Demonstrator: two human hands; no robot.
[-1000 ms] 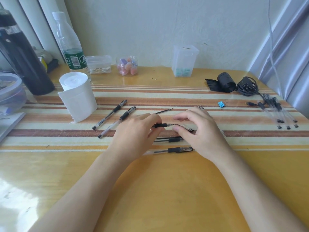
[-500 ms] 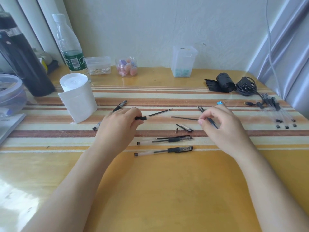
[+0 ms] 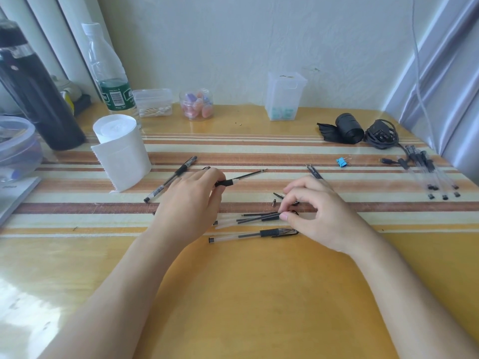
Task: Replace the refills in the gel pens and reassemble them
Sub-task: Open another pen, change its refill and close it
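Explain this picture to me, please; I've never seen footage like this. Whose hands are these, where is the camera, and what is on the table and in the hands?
There is no machine here. A person works with bare hands, and the single camera sits on their head, looking forward and down.

The left hand grips an open gel pen whose refill sticks out of its front. The right hand pinches the end of a thin black refill down at the table.

Nearest the person lies a complete pen. A small pen tip lies loose between the hands. Another pen lies beside a tissue roll. To the right are a blue binder clip and a bundle of clear pens. A water bottle stands by the wall.
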